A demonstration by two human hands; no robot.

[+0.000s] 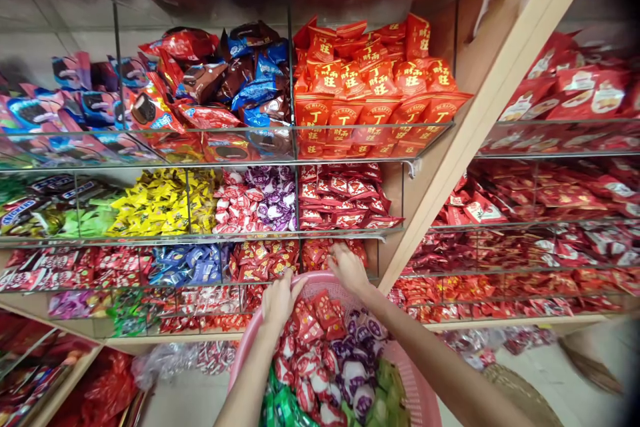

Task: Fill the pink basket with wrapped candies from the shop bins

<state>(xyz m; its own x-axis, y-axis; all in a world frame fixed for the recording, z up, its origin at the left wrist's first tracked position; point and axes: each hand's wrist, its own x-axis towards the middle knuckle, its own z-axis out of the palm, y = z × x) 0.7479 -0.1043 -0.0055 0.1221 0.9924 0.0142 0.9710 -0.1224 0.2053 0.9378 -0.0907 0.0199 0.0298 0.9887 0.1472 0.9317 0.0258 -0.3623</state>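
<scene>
A pink plastic basket (423,380) is in front of me at the bottom centre. My left hand (281,300) is closed on its far rim, towards the left. Inside lie red-and-white wrapped candies (306,365), purple-and-white candies (357,373), green foil candies (285,403), olive-green packets (387,393) and several red packets (320,317). My right hand (349,269) reaches over the far rim to the shelf compartment of red printed packets (316,255). Its fingers are bent and a little apart at the packets, with nothing visible between them.
Glass-fronted shelves hold yellow candies (160,203), blue packets (193,263) and large red bags (375,83). A slanting wooden upright (440,213) divides the shelves at right. Plastic bags of candy (175,360) and a woven basket (520,390) are on the floor below.
</scene>
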